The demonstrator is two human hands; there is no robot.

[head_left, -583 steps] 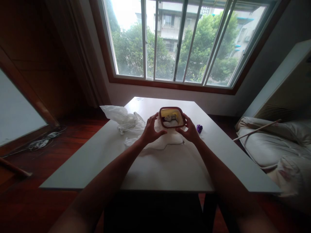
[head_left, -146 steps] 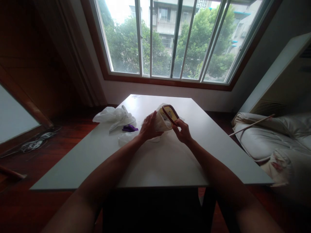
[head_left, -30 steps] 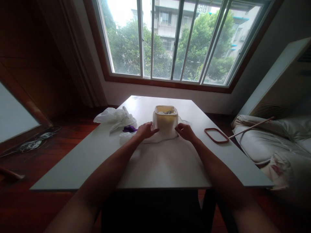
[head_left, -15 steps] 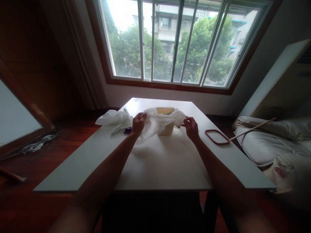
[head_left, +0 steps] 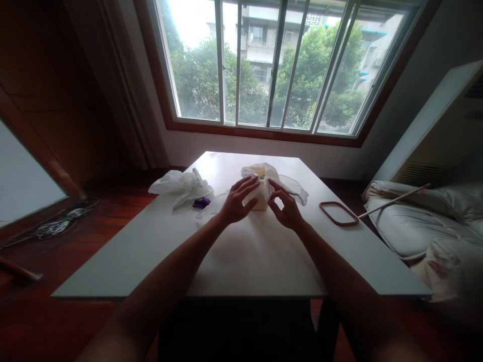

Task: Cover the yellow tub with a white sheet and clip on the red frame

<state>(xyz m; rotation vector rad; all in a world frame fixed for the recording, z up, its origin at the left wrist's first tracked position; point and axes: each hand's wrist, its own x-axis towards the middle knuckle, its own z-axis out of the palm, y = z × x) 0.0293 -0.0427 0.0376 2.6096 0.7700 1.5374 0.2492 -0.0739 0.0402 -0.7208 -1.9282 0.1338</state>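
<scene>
A small cream-coloured bin (head_left: 260, 204) stands upright on the white table, largely hidden behind my hands. A thin white plastic bag (head_left: 292, 185) lies over its rim, with loose folds hanging out to both sides. My left hand (head_left: 238, 202) rests at the bin's left rim, fingers stretched out and laid on the plastic. On the right rim, my right hand (head_left: 286, 207) touches the bag with its index finger extended, the other fingers bent and a gap showing beside the thumb. Both hands appear open.
A crumpled white plastic bag (head_left: 179, 185) lies at the table's left edge, beside a small purple object (head_left: 202, 202). A reddish-brown rounded ring frame (head_left: 338, 213) lies on the right of the white table (head_left: 256, 266). A pale padded seat (head_left: 437, 213) with a stick across it stands further right.
Both hands have let go of the bag's outspread sides and moved inward to the bin's rim. The bag now hangs loose to the right, and the purple object is more exposed.
</scene>
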